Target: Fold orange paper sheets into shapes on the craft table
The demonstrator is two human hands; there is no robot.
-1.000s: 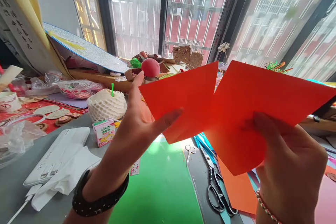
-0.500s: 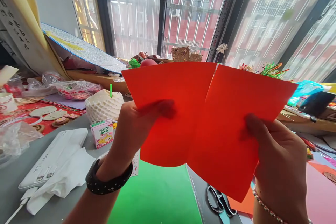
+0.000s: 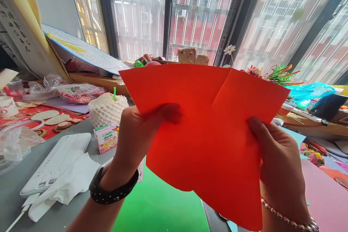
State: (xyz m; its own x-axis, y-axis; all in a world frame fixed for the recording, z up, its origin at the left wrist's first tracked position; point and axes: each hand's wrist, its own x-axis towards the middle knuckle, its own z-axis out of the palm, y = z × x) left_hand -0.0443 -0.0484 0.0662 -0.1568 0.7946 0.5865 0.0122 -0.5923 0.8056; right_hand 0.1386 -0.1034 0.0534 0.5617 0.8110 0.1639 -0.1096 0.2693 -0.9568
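Note:
A sheet of red paper [image 3: 201,141] is held up in front of me, bent, with a slit running down from its top edge right of the middle. My left hand [image 3: 152,127] pinches it on the left, thumb on the near face and fingers hidden behind. On the right side my right hand [image 3: 277,152] grips it the same way. Beneath the red paper lies a green sheet [image 3: 163,206] on the table. Scissors are mostly covered by the paper's lower edge, with only a bit showing.
At left are a white power bank [image 3: 58,159] with a cable, a crumpled tissue [image 3: 65,185], a small pink carton [image 3: 106,138] and a coconut in foam netting [image 3: 107,112]. Pink paper [image 3: 326,195] lies at right. A window with bars [image 3: 201,14] stands behind the cluttered sill.
My right hand has moved left and slightly down, bringing the right half of the paper inward. The slit's edges, apart before, now overlap. The paper hangs lower, covering more of the scissors.

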